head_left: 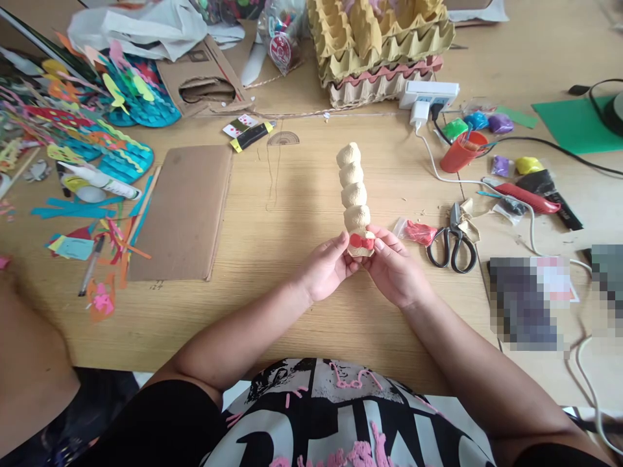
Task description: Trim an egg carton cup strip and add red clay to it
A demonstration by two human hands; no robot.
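Beige pulp strip [354, 194], a single row of rounded bumps like a cut length of egg tray, held up above the table [272, 311] in front of the person's chest, far end pointing away from the body. Red lumps [362, 242], dough-like, sit on its near end.

Left hand [318, 269]: fingers gripping the near end of the strip from the left, thumb laid along its side. Right hand [396, 269]: fingers gripping the same end from the right, thumb tip at the edge of the red. Whether that thumb presses the red or only the pulp, cannot tell.

Just beside the right hand: clear packet of red material [419, 232], then black-handled scissors [452, 241] lying flat, blades pointing away from the person. Pale scraps [468, 224] next to the blades. Farther back on that side, an orange cup [461, 155], tilted, near small packets in green, blue and purple; white cable [440, 176] running past it from a power strip [438, 94].

Left of the hands, well apart: flat brown cardboard [176, 214], coloured paper strips along its left edge. Far side of the table: egg trays [379, 55], stacked.
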